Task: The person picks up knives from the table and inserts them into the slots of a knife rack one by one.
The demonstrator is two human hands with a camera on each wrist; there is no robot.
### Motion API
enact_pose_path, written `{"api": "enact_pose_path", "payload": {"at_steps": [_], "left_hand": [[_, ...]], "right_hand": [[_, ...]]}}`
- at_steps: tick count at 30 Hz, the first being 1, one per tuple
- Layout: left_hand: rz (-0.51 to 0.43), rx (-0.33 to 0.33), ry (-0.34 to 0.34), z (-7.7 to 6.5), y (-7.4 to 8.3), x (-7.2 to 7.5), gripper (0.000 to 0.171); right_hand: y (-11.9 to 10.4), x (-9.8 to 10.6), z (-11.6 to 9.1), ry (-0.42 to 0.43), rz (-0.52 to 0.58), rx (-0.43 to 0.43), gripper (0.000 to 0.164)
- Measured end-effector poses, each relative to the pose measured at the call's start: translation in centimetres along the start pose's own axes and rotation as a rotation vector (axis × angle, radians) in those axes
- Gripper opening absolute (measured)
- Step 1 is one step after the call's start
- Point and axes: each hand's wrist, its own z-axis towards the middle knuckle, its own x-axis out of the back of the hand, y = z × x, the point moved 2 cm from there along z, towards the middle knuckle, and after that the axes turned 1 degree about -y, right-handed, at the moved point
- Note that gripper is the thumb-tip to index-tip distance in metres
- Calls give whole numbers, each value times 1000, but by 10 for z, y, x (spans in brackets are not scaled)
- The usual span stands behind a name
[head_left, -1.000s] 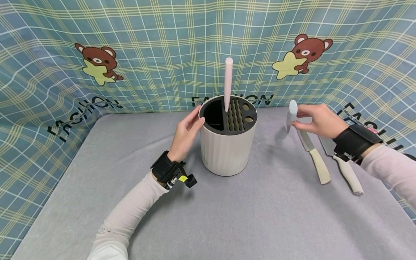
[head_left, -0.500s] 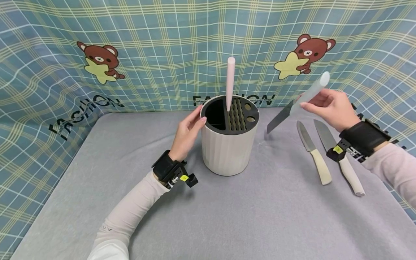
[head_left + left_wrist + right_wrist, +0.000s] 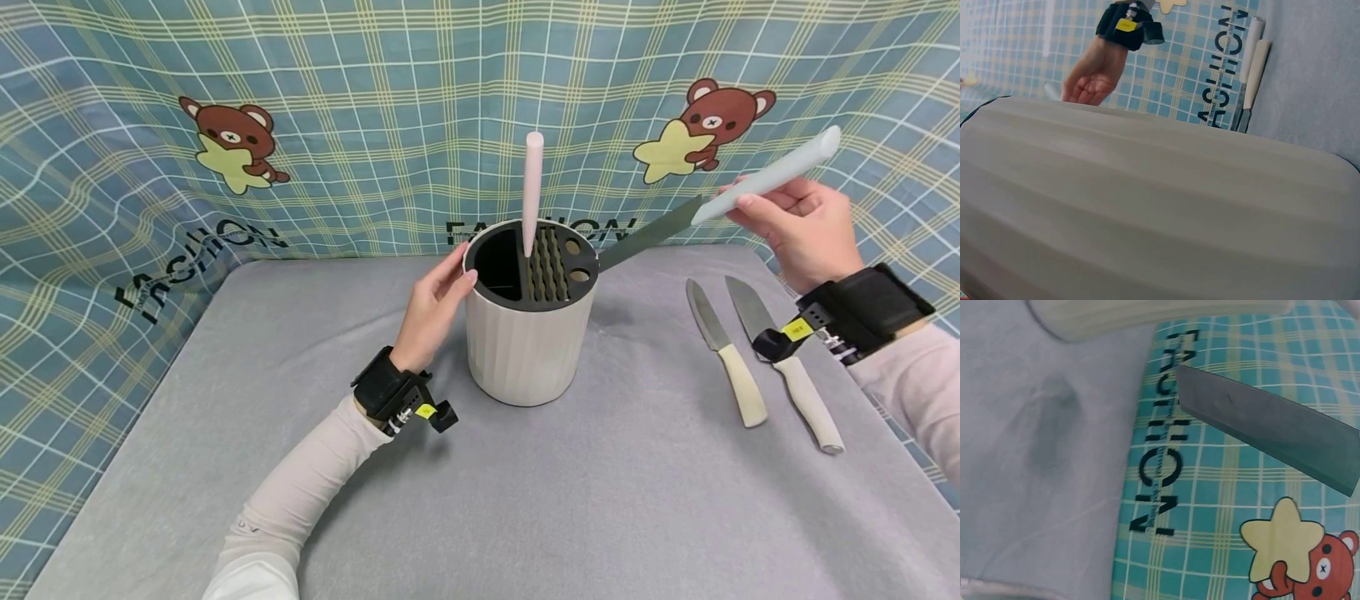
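My right hand [image 3: 813,225] holds a kitchen knife [image 3: 780,173] by its pale blue handle, off the table. Its broad grey blade [image 3: 1266,428] slants down and left, with the tip by the holder's right rim in the head view; I cannot tell whether they touch. My left hand [image 3: 431,315] rests its straight fingers and thumb against the left rim of a ribbed off-white knife holder [image 3: 525,354]. The holder's black top has an open compartment, wavy slots and two round holes. A pink handle [image 3: 532,187] stands upright in it, its lower part hidden.
Two knives lie on the grey table [image 3: 480,500] at the right: a cream-handled knife [image 3: 738,379] and a wider white-handled knife [image 3: 810,404]. A plaid curtain [image 3: 405,108] with printed bears hangs around the back and sides of the table.
The blue-handled knife has risen, swinging from nearly end-on to a long slant, its tip moving left toward the holder. My right hand has moved up and right; the left hand stays.
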Motion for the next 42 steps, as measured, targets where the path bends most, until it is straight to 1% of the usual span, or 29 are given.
{"api": "enact_pose_path", "payload": {"at_steps": [5,8,11,14,19,23,29,33,35,39,42], "left_hand": [[2,2,-2,0,0,0,51],[3,2,0,0,0,0,51],[2,-1,1,0,0,0,50],[0,-1,3,0,1,0,51],[0,-6,-3,1,1,0,51],[-5,-11,-10,1,1,0,51],[2,-1,-7,0,0,1,51],[5,-5,-12,-1,0,1,52],[5,-8,-17,-1,0,1,52],[4,-1,-16,-1,1,0,52],[5,2,-12,-1,1,0,52]], "right_hand": [[-8,-1,5,33,199,33,25],[-13,0,8,70,271,43,24],[-18,0,10,108,320,56,24],[-23,-1,12,128,335,75,23],[-32,-8,15,135,335,113,25],[-36,-17,17,128,354,109,25],[-34,-34,21,55,438,65,23],[-29,-42,20,9,462,28,22],[-27,-44,21,1,476,11,22],[-25,-50,21,-16,459,-8,22],[-24,-55,21,-39,410,5,23]]}}
